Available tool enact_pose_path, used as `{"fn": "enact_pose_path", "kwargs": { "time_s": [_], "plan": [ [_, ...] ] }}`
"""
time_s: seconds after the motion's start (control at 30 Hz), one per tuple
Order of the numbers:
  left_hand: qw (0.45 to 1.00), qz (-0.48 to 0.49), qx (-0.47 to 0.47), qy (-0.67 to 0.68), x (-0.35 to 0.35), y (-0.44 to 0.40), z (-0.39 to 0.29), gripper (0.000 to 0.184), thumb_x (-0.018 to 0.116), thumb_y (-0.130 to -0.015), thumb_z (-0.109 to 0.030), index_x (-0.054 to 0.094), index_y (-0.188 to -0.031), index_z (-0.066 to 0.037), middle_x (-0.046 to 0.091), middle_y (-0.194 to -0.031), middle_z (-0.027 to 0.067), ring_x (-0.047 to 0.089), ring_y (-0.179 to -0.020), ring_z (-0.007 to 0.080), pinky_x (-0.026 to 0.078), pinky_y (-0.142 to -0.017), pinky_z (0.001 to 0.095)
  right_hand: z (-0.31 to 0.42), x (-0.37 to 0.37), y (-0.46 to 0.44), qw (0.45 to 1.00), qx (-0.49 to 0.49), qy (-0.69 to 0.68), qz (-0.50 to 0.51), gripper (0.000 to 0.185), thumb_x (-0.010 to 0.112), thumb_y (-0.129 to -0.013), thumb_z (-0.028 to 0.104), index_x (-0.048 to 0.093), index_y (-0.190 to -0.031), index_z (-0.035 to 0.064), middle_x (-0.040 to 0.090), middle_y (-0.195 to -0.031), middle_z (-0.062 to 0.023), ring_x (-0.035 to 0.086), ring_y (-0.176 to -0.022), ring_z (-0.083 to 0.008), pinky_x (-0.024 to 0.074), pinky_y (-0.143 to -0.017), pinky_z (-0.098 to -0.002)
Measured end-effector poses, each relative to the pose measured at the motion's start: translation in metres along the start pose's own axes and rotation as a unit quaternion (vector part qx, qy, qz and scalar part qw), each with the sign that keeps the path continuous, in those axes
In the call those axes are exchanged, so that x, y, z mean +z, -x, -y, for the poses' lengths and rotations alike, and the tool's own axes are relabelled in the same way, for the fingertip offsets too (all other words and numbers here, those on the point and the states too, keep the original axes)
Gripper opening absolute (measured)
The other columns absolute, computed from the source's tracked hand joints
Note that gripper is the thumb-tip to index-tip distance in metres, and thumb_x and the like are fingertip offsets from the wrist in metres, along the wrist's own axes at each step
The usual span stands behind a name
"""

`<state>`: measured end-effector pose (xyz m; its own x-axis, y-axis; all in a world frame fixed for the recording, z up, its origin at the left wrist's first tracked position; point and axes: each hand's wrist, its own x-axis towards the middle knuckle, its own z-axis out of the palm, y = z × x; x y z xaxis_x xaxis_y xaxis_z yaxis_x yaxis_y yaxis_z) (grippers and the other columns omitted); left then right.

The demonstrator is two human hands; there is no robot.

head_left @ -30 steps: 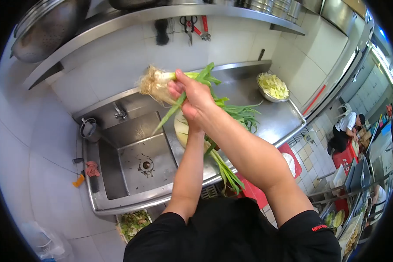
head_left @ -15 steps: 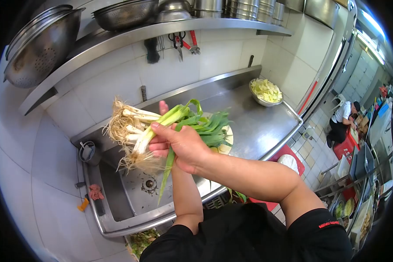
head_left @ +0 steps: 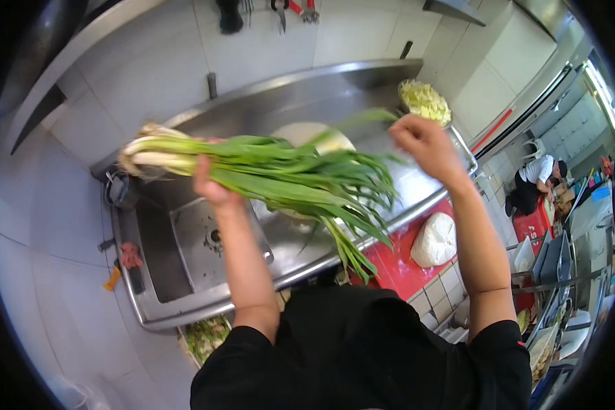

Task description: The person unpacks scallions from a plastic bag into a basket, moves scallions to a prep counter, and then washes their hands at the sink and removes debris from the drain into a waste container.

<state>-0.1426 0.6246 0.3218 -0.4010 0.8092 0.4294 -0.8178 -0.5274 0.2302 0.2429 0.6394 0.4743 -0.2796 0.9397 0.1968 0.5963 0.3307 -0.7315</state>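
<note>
A bunch of leeks [head_left: 273,164] lies across my left hand [head_left: 213,183] above the sink, white root ends to the left and long green leaves fanning right. My left fingers are closed around the bunch near the white parts, partly hidden by it. Out to the right, my right hand [head_left: 427,145] is curled closed, its fingertips at the end of one blurred green leaf [head_left: 369,117] stretched from the bunch. Beneath the leeks, a round pale board or lid [head_left: 292,131] shows in part on the steel counter.
The steel sink [head_left: 191,239] has a drain at lower left. A bowl of chopped cabbage [head_left: 425,101] stands at the counter's far right. A white bag [head_left: 434,240] rests on a red surface [head_left: 396,270] below. Another person [head_left: 533,181] bends over work at far right.
My right hand has left the white parts and swung right to a leaf end. The whole bunch now lies over my left hand, leaves spread right. The camera view has tilted down.
</note>
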Motion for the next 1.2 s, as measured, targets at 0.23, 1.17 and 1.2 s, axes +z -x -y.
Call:
{"fn": "enact_pose_path", "kwargs": {
  "time_s": [0.23, 1.17, 1.2],
  "plan": [
    [0.934, -0.179, 0.172, -0.257, -0.040, 0.002, -0.173, 0.057, 0.057, -0.098, -0.042, 0.055, -0.138, -0.002, 0.061, -0.135, 0.0191, 0.059, -0.125, 0.0364, 0.047, -0.107, 0.0551, -0.160, 0.113, 0.058, 0.991, 0.060, 0.114, 0.027, 0.018, 0.077, -0.087, 0.017, 0.067, -0.098, 0.0059, 0.071, -0.098, -0.0132, 0.069, -0.094, -0.0317, 0.0558, -0.082, -0.0408],
    [0.939, -0.166, 0.095, -0.287, 0.055, 0.078, -0.097, 0.049, 0.067, -0.093, -0.014, 0.051, -0.137, -0.003, 0.065, -0.115, 0.0148, 0.065, -0.109, 0.0309, 0.054, -0.098, 0.0482, 0.157, 0.109, -0.075, 0.907, -0.351, -0.224, 0.068, 0.033, 0.080, -0.089, 0.024, 0.069, -0.112, 0.0036, 0.067, -0.105, -0.0137, 0.070, -0.081, -0.0231, 0.0570, -0.069, -0.0324],
    [0.949, -0.156, 0.077, -0.263, 0.061, 0.069, -0.078, 0.045, 0.066, -0.094, -0.015, 0.052, -0.136, -0.003, 0.066, -0.116, 0.0143, 0.065, -0.110, 0.0301, 0.054, -0.099, 0.0470, 0.178, 0.118, -0.085, 0.890, -0.371, -0.242, 0.110, 0.036, 0.079, -0.091, 0.023, 0.067, -0.117, 0.0005, 0.068, -0.109, -0.0127, 0.071, -0.082, -0.0186, 0.0569, -0.069, -0.0302]
  ]
}}
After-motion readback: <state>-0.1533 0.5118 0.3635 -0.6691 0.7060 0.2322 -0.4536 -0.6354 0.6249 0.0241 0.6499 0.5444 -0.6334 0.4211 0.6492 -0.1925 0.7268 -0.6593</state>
